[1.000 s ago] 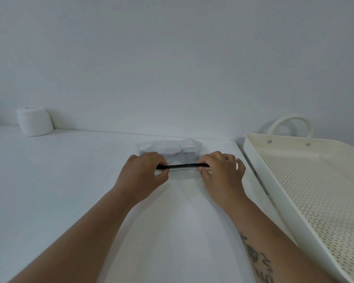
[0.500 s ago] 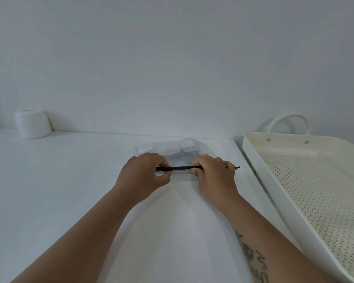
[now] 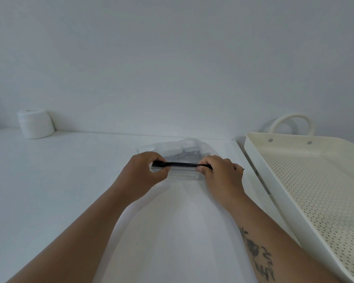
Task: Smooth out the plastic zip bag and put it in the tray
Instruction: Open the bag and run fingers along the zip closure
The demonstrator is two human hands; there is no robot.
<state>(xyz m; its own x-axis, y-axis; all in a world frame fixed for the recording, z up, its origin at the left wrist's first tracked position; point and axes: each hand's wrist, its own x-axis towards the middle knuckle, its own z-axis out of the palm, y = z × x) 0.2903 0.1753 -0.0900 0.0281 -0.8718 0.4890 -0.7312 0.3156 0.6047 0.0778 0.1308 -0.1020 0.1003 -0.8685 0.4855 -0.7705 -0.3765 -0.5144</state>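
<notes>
Zip bag: black zip strip runs 9-to-3, left hand and right hand pinching its ends; tray at 3, nearer right hand.

One plastic zip bag lies at twelve o'clock, with one left hand and one right hand. One tray sits at three o'clock. One white roll stands at ten o'clock.

Dim, flat bluish light, soft shadows, wide-angle bending at edges.
</notes>
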